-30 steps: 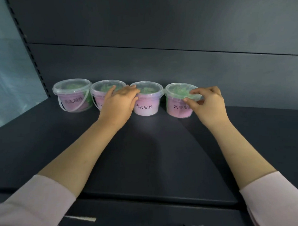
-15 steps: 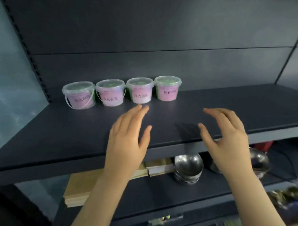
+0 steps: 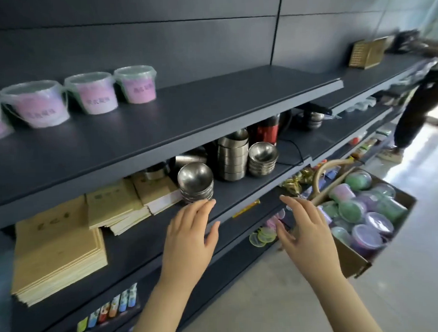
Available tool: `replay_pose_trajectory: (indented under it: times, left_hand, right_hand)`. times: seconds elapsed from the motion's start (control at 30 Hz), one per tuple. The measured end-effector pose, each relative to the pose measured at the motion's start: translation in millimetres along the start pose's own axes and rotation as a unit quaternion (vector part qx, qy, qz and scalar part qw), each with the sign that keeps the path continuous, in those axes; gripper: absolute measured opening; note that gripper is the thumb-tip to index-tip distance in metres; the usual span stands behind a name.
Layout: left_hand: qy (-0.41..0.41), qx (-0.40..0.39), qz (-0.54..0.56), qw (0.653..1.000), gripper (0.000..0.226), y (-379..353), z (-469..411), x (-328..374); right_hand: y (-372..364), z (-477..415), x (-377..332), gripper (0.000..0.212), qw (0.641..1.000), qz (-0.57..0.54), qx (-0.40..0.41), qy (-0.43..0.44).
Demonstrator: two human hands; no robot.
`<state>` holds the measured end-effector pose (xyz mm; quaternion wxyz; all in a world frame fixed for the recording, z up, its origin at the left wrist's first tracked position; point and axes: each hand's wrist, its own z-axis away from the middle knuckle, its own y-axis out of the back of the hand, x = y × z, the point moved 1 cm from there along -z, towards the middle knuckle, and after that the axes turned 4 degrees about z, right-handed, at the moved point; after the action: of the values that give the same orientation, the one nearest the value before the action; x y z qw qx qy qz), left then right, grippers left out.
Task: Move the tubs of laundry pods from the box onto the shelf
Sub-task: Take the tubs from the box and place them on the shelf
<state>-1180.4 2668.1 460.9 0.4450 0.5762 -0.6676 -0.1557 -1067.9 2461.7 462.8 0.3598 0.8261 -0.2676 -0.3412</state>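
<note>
Clear tubs of laundry pods with pink labels stand in a row at the back left of the dark upper shelf [image 3: 211, 109]; the rightmost tub [image 3: 138, 85] is nearest the shelf's middle. A cardboard box [image 3: 350, 260] on the floor at the right holds several more tubs [image 3: 367, 237] with green and purple lids. My left hand [image 3: 188, 241] hovers open in front of the lower shelves. My right hand [image 3: 307, 234] is also open, just left of the box. Neither hand holds anything.
Stacked steel bowls [image 3: 196, 182] and tan booklets [image 3: 57, 248] fill the shelf below. A red flask [image 3: 267, 132] stands behind the bowls. Another person [image 3: 419, 101] stands at the far right by the shelf's end. Pale floor lies beneath my arms.
Both hands left the tubs on the shelf and dropped away from it. My view swung right and down, bringing the box of tubs into sight.
</note>
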Motion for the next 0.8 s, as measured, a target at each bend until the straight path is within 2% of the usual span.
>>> replay_pose_trajectory:
  times: [0.3,0.57,0.8]
  left_hand:
    - [-0.077,-0.15,-0.013,0.986,0.04,-147,-19,119]
    - [-0.111,-0.215,-0.01,0.97,0.039,-257,-44,221]
    - [-0.125,-0.255,-0.003,0.959,0.038,-340,-91,248]
  right_hand:
    - [62,48,176,0.053,0.987,0.1,-0.017,-0.125]
    - [114,58,328,0.046,0.973,0.111,-0.021,-0.203]
    - [104,33,418,0.045,0.959,0.09,-0.031,-0.266]
